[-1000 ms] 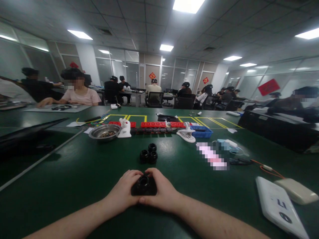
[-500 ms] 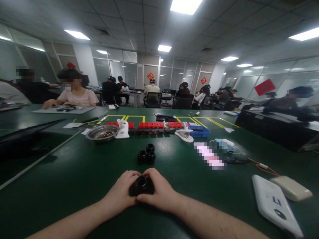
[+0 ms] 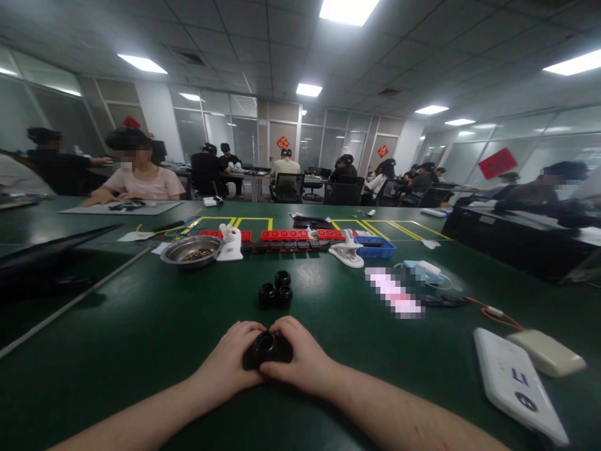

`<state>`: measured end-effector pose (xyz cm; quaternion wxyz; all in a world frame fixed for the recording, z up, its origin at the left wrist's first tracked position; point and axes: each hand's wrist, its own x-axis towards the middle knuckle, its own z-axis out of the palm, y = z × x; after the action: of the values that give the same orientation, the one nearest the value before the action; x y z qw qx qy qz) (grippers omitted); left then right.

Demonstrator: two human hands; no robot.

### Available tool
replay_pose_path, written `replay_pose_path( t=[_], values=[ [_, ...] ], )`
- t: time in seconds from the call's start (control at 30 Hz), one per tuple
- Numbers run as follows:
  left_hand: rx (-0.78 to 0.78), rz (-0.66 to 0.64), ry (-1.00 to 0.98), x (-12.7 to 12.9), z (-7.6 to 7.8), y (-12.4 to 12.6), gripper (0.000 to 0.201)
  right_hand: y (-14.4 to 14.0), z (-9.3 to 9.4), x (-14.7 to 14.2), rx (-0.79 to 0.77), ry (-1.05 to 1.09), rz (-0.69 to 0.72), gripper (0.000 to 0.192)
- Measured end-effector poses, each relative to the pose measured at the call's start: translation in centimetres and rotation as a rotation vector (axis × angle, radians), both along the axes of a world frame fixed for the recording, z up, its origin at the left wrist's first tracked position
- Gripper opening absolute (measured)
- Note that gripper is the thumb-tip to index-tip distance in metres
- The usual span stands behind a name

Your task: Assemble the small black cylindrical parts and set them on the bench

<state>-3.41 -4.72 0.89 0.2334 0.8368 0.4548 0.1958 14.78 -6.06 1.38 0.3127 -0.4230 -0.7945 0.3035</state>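
Observation:
Near the front of the green table (image 3: 197, 332), my left hand (image 3: 237, 357) and my right hand (image 3: 300, 354) are closed round a black part with a round opening (image 3: 267, 343). The opening faces up and toward me. Fingers wrap both sides, and both thumbs lie along its near side. Much of the part is hidden by my hands, so I cannot tell whether it is one piece or several. Just beyond my hands, three similar black round parts (image 3: 276, 292) stand close together, showing dark openings.
Farther back are a metal bowl (image 3: 191, 254) of small pieces, white clip stands (image 3: 347, 249), red and black strips (image 3: 286, 237) and a blue tray (image 3: 375, 247). At right lie a white device (image 3: 516, 385) and a cream case (image 3: 547, 352). A person (image 3: 143, 166) sits across the table.
The view shifts very slightly. My right thumb has edged a little along the black part's near side; both hands stay closed round it.

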Motion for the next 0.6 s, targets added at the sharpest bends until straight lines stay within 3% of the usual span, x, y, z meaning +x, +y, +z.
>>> replay_pose_path(
  t=[0.13, 0.23, 0.37, 0.53, 0.6],
  values=[
    [0.010, 0.005, 0.007, 0.03, 0.06, -0.08, 0.038, 0.07, 0.04, 0.22, -0.006, 0.040, 0.119, 0.052],
    [0.040, 0.001, 0.014, 0.04, -0.03, -0.04, 0.041, 0.00, -0.08, 0.20, -0.050, 0.045, 0.056, 0.063],
    [0.025, -0.001, -0.002, -0.01, -0.05, -0.01, 0.037, -0.03, -0.09, 0.05, -0.002, -0.005, 0.032, 0.045],
    [0.009, -0.004, -0.003, -0.09, 0.31, -0.19, 0.039, -0.04, -0.30, 0.40, -0.062, 0.084, 0.083, 0.066],
    [0.000, -0.007, -0.003, -0.08, 0.55, -0.36, 0.039, 0.07, -0.73, 0.58, -0.081, 0.144, 0.091, 0.067]
  ],
)
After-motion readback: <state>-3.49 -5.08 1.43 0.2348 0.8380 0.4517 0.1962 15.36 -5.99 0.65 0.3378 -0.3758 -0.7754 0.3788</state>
